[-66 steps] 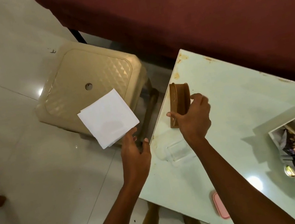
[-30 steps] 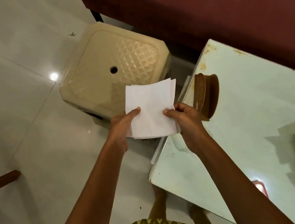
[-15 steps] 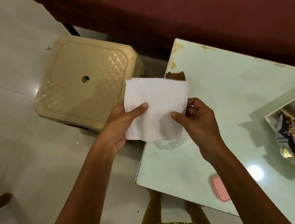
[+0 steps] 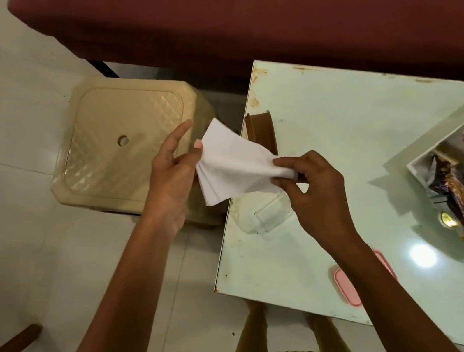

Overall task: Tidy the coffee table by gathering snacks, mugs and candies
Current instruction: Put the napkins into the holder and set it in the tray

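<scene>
- Several snack packets [image 4: 454, 193] already lie together in the white tray [image 4: 424, 157] at the right end of the coffee table [image 4: 354, 124]; a small gold round thing among them may be a candy, though we cannot tell
- No mug shows anywhere in our view, so we cannot say whether the mugs are gathered or wait out of sight
- We judge the snack part largely done, since no loose packet lies on the bare tabletop
- What we have in hand is a side job: a thin stack of white napkins [image 4: 232, 169], held in the air over the table's left edge
- Our right hand [image 4: 316, 189] pinches the stack's right corner between thumb and curled fingers
- Our left hand [image 4: 170, 180] holds the opposite edge under its thumb, forefinger stretched out straight
- Just behind the napkins a brown holder [image 4: 260, 131] stands on the table, the likely home for them
- Left on the table are a clear plastic piece [image 4: 265, 216] and a pink-lidded box [image 4: 347, 282], half hidden by our right forearm
- Beyond the table stand a beige stool [image 4: 127, 144] and a maroon sofa [image 4: 259, 17]
</scene>
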